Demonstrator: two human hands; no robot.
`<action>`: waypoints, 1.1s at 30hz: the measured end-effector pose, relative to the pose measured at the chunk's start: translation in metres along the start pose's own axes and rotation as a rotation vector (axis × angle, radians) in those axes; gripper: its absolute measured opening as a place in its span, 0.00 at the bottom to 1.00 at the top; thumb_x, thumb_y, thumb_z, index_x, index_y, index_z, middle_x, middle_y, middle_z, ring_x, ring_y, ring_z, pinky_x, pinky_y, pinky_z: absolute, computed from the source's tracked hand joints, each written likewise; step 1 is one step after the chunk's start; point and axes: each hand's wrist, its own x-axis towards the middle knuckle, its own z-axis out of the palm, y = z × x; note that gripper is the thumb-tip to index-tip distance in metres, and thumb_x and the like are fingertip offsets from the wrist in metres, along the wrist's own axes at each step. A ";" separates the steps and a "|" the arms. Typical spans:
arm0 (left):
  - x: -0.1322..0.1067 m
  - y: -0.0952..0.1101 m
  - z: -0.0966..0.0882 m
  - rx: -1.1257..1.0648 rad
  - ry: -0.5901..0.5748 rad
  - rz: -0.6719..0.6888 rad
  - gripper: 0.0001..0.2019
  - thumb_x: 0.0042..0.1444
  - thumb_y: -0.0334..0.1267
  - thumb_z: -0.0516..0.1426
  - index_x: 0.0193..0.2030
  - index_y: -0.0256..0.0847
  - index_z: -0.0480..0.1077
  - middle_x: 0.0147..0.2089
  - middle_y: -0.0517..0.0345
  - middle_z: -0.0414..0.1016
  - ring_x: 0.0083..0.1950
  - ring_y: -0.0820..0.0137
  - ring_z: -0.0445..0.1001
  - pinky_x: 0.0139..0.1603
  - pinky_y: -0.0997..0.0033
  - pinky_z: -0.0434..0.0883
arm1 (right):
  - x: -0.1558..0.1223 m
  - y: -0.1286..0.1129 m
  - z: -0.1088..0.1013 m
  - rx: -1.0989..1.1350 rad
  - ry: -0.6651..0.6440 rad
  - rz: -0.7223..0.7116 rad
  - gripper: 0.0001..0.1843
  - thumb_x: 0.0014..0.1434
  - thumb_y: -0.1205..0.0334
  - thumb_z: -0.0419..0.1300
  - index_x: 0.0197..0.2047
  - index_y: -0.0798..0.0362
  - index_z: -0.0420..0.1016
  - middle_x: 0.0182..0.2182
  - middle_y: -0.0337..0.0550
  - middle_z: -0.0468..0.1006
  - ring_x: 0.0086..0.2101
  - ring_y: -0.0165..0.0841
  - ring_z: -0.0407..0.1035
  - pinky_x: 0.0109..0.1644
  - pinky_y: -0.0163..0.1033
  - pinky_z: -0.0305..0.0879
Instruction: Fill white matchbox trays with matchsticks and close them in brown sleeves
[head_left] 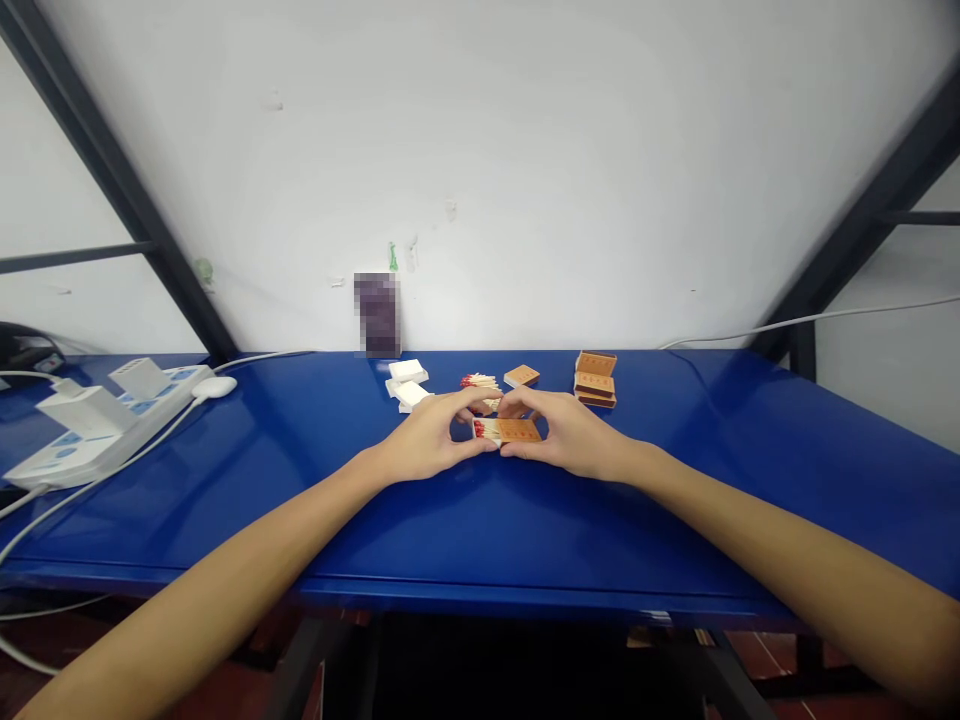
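Observation:
Both my hands meet over the middle of the blue table (675, 470) on one matchbox (513, 431). Its orange sleeve is half slid over a tray whose red match heads show at the left end. My left hand (431, 437) pinches the tray end, fingers curled. My right hand (571, 432) grips the sleeve end, fingers closed round it. Just behind lies a loose heap of red-tipped matches (480, 383).
White empty trays (409, 384) lie behind my left hand. A single orange box (521, 376) and a stack of orange boxes (595, 378) sit behind my right. A white power strip with plugs and cables (97, 415) occupies the far left. The wall is close behind.

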 end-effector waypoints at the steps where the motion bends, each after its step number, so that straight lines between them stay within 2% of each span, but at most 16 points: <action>1: 0.000 0.000 0.001 -0.009 0.010 -0.001 0.27 0.57 0.43 0.63 0.63 0.45 0.64 0.56 0.50 0.74 0.46 0.66 0.78 0.48 0.63 0.76 | 0.000 -0.001 0.001 0.005 0.000 -0.003 0.21 0.58 0.49 0.65 0.51 0.47 0.71 0.44 0.44 0.78 0.44 0.39 0.74 0.47 0.44 0.70; 4: 0.000 -0.001 0.003 -0.031 0.035 0.002 0.30 0.54 0.46 0.66 0.62 0.45 0.65 0.57 0.49 0.73 0.46 0.65 0.78 0.47 0.64 0.76 | 0.000 -0.005 0.004 -0.005 0.009 -0.028 0.18 0.58 0.49 0.65 0.48 0.48 0.72 0.44 0.44 0.79 0.44 0.38 0.74 0.47 0.43 0.70; 9: -0.001 -0.004 0.005 -0.071 0.038 -0.003 0.36 0.48 0.51 0.68 0.62 0.45 0.64 0.57 0.49 0.72 0.43 0.67 0.77 0.48 0.62 0.75 | -0.002 -0.016 0.007 0.023 -0.002 -0.052 0.18 0.58 0.54 0.66 0.49 0.49 0.72 0.47 0.44 0.78 0.46 0.38 0.73 0.50 0.43 0.69; 13: -0.001 -0.003 0.003 -0.021 -0.042 0.017 0.42 0.41 0.54 0.70 0.63 0.46 0.63 0.56 0.49 0.72 0.49 0.61 0.74 0.52 0.57 0.72 | -0.005 -0.024 0.012 -0.001 -0.075 -0.104 0.18 0.58 0.56 0.66 0.51 0.49 0.72 0.48 0.46 0.77 0.45 0.38 0.72 0.49 0.44 0.70; 15: -0.001 -0.002 0.003 -0.018 -0.088 0.031 0.42 0.41 0.54 0.70 0.63 0.47 0.63 0.57 0.49 0.71 0.53 0.58 0.72 0.54 0.56 0.70 | -0.006 -0.026 0.013 -0.018 -0.114 -0.153 0.15 0.60 0.57 0.65 0.50 0.49 0.74 0.47 0.46 0.76 0.45 0.38 0.72 0.49 0.44 0.70; 18: 0.000 -0.001 0.002 -0.016 -0.102 0.028 0.39 0.44 0.54 0.69 0.61 0.47 0.64 0.55 0.50 0.72 0.53 0.58 0.71 0.54 0.56 0.69 | -0.005 -0.025 0.013 -0.030 -0.136 -0.192 0.11 0.63 0.59 0.62 0.48 0.49 0.76 0.48 0.46 0.75 0.46 0.37 0.71 0.50 0.43 0.70; 21: 0.000 -0.002 0.001 0.024 -0.087 0.014 0.37 0.47 0.55 0.68 0.61 0.47 0.64 0.53 0.51 0.72 0.51 0.59 0.71 0.51 0.58 0.70 | -0.004 -0.024 0.010 -0.054 -0.139 -0.197 0.11 0.65 0.60 0.59 0.49 0.48 0.76 0.50 0.47 0.73 0.47 0.36 0.70 0.49 0.42 0.70; 23: 0.000 -0.003 0.000 0.059 -0.073 0.019 0.34 0.52 0.55 0.65 0.63 0.46 0.63 0.53 0.50 0.71 0.51 0.60 0.71 0.51 0.60 0.70 | -0.004 -0.023 0.006 -0.091 -0.125 -0.218 0.11 0.66 0.62 0.57 0.50 0.49 0.75 0.50 0.48 0.72 0.47 0.36 0.70 0.50 0.43 0.70; 27: -0.001 -0.008 -0.003 0.148 0.069 0.008 0.21 0.68 0.49 0.51 0.63 0.44 0.63 0.52 0.51 0.71 0.50 0.64 0.71 0.52 0.63 0.69 | 0.000 -0.015 -0.007 -0.178 -0.027 -0.210 0.12 0.65 0.62 0.57 0.51 0.50 0.74 0.49 0.49 0.73 0.47 0.38 0.69 0.50 0.44 0.69; 29: -0.001 -0.012 -0.007 0.245 0.151 -0.036 0.18 0.69 0.47 0.48 0.60 0.42 0.65 0.48 0.53 0.72 0.47 0.65 0.71 0.51 0.63 0.68 | 0.006 -0.005 -0.017 -0.208 0.067 -0.146 0.13 0.64 0.61 0.58 0.51 0.50 0.74 0.46 0.49 0.73 0.44 0.37 0.70 0.49 0.44 0.69; 30: 0.000 -0.015 -0.010 0.304 0.162 -0.063 0.18 0.69 0.47 0.47 0.58 0.42 0.67 0.46 0.54 0.72 0.47 0.65 0.71 0.50 0.63 0.68 | 0.011 0.002 -0.024 -0.219 0.122 -0.116 0.12 0.64 0.60 0.58 0.51 0.51 0.74 0.44 0.48 0.74 0.41 0.36 0.71 0.47 0.44 0.69; 33: 0.000 -0.025 -0.022 0.477 0.155 -0.112 0.16 0.69 0.45 0.47 0.50 0.40 0.71 0.42 0.55 0.74 0.45 0.64 0.71 0.48 0.62 0.67 | 0.029 0.024 -0.044 -0.306 0.159 -0.062 0.10 0.63 0.58 0.58 0.45 0.53 0.75 0.41 0.48 0.73 0.39 0.36 0.70 0.45 0.43 0.68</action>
